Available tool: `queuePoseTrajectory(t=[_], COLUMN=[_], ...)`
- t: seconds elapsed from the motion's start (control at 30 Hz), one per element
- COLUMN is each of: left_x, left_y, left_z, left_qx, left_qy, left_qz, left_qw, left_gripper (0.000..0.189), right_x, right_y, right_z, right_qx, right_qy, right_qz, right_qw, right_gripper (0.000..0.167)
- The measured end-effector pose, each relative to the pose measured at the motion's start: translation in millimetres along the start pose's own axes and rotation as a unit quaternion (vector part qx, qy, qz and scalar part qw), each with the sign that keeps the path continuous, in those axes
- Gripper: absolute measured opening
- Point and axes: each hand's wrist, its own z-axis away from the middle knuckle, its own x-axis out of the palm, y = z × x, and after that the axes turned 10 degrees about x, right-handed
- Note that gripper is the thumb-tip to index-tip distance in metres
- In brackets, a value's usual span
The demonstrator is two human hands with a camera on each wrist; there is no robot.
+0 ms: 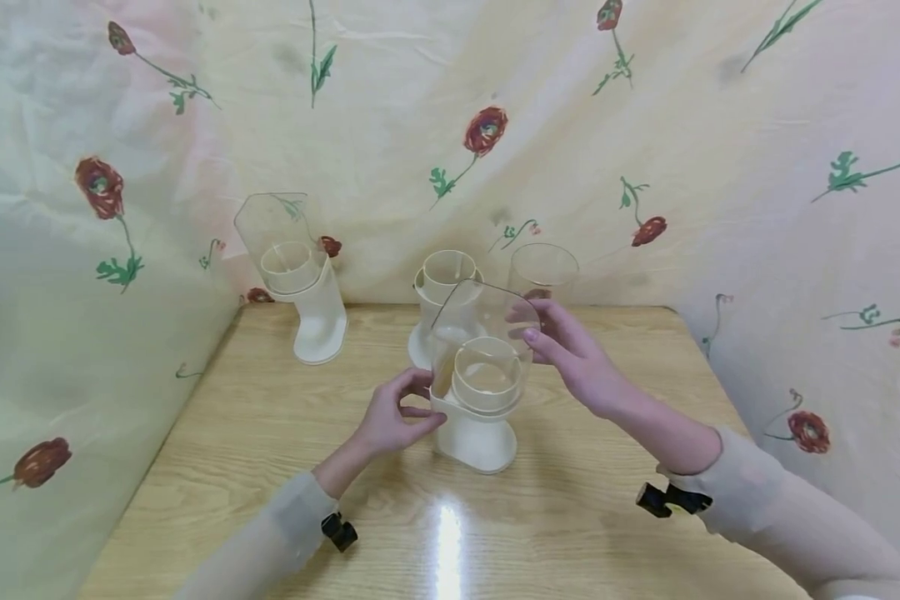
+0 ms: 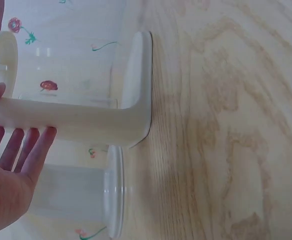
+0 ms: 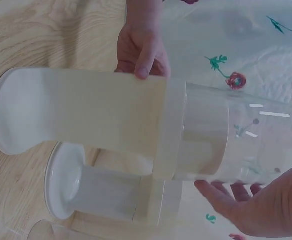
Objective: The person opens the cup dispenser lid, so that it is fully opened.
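Note:
A white curved plastic stand [image 1: 480,442] with a ring at its top stands on the table in front of me. A clear, open-topped container [image 1: 457,315] sits in that ring, with a cream collar [image 1: 487,387] showing through its wall. My left hand [image 1: 397,417] grips the stand's upper part from the left; in the left wrist view the thumb lies on one side of the upright [image 2: 86,120] and the fingers on the other. From the right, my right hand [image 1: 581,362] holds the clear container's side between thumb and fingers.
Close behind is a second white stand [image 1: 422,346] with a cream collar. A separate clear cylinder [image 1: 543,267] stands at the back right. At the back left is another white stand [image 1: 321,329] holding a clear container. Flowered cloth [image 1: 390,150] hangs behind the wooden table [image 1: 270,467].

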Motion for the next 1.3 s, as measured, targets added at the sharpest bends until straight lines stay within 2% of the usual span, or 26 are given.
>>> queuePoseTrajectory(t=[0.23, 0.43, 0.53, 0.6, 0.67, 0.77, 0.87, 0.97, 1.1, 1.17, 1.2, 1.3], left_x=[6.6, 8.2, 5.8, 3.1, -0.2, -5.3, -9.1, -10.2, -7.1, -5.2, -4.4, -3.5], left_y=[2.5, 2.7, 2.3, -0.1, -0.9, -3.3, -3.5, -4.5, -6.1, -6.7, -6.4, -5.6], left_z=[6.1, 5.3, 5.4, 2.9, -2.2, -13.5, -25.0, -32.6, -36.1, -37.1, -37.7, -39.7], left_qx=[0.008, 0.007, -0.001, -0.003, -0.005, 0.001, 0.013, 0.028, 0.044, 0.045, 0.042, 0.029], left_qy=[0.019, 0.018, 0.016, 0.011, -0.003, -0.035, -0.068, -0.088, -0.090, -0.086, -0.085, -0.083], left_qz=[0.012, 0.023, 0.020, 0.001, -0.022, -0.045, -0.028, -0.003, 0.005, 0.001, 0.001, -0.001], left_qw=[0.9997, 0.9995, 0.9997, 0.9999, 0.9997, 0.9984, 0.9972, 0.9957, 0.9949, 0.9953, 0.9955, 0.9961], left_gripper=[0.056, 0.055, 0.062, 0.073, 0.087, 0.104, 0.111, 0.113, 0.114, 0.113, 0.113, 0.110], right_x=[-4, -4, -5, -8, -11, -16, -17, -12, -2, 2, 3, 6], right_y=[2, 1, 1, 1, -1, -10, -30, -50, -64, -66, -66, -66], right_z=[-0.9, 1.2, -3.0, -7.9, -14.5, -26.6, -37.2, -45.4, -50.7, -49.9, -49.0, -46.7], right_qx=[0.003, 0.011, 0.018, 0.018, 0.000, -0.055, -0.093, -0.094, -0.100, -0.105, -0.108, -0.109], right_qy=[-0.017, -0.031, -0.047, -0.055, -0.056, -0.045, -0.046, -0.066, -0.088, -0.088, -0.086, -0.077], right_qz=[0.015, 0.027, 0.021, 0.023, 0.034, 0.079, 0.150, 0.239, 0.340, 0.370, 0.381, 0.392], right_qw=[0.9997, 0.9991, 0.9985, 0.9980, 0.9979, 0.9943, 0.9832, 0.9641, 0.9309, 0.9187, 0.9144, 0.9104], right_gripper=[0.046, 0.047, 0.049, 0.051, 0.052, 0.052, 0.059, 0.071, 0.088, 0.096, 0.099, 0.103])
